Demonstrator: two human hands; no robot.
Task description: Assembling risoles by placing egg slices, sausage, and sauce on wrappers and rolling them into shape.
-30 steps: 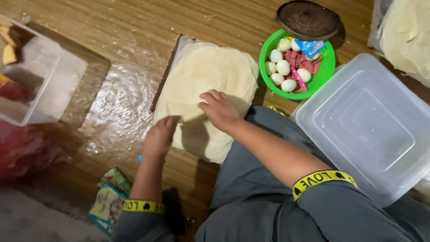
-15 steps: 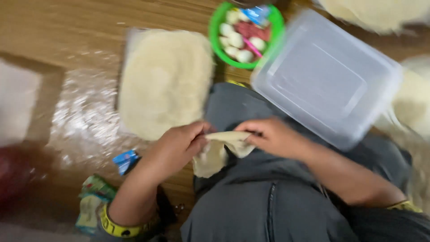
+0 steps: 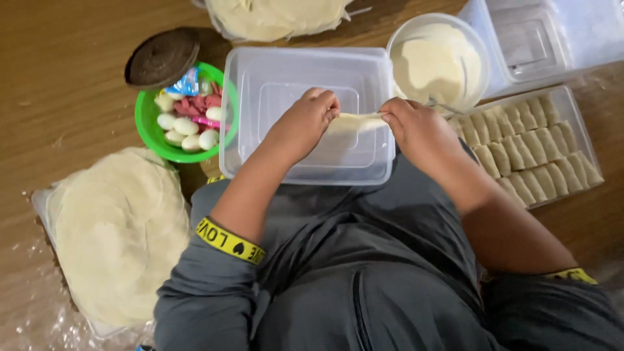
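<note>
My left hand (image 3: 304, 123) and my right hand (image 3: 417, 130) each pinch one end of a thin pale wrapper sheet (image 3: 354, 121), stretched between them. They hold it over an upturned clear plastic box (image 3: 273, 78) that rests on my lap. A stack of round pale wrappers (image 3: 117, 231) lies on clear plastic to my left. To the right, a clear tray (image 3: 572, 107) holds rows of finished pale rolls (image 3: 533, 153).
A green bowl (image 3: 146, 130) holds small white balls, pink pieces and a blue packet. A dark round lid (image 3: 162, 57) lies behind it. A white bowl of pale paste (image 3: 432, 62) with a utensil stands at the back, beside clear containers (image 3: 552, 32). More wrappers (image 3: 276, 16) lie at the top.
My hands lifted one wrapper off the left stack, brought it over my lap, then up over the clear box. The view swung right, revealing the paste bowl and the tray of rolls.
</note>
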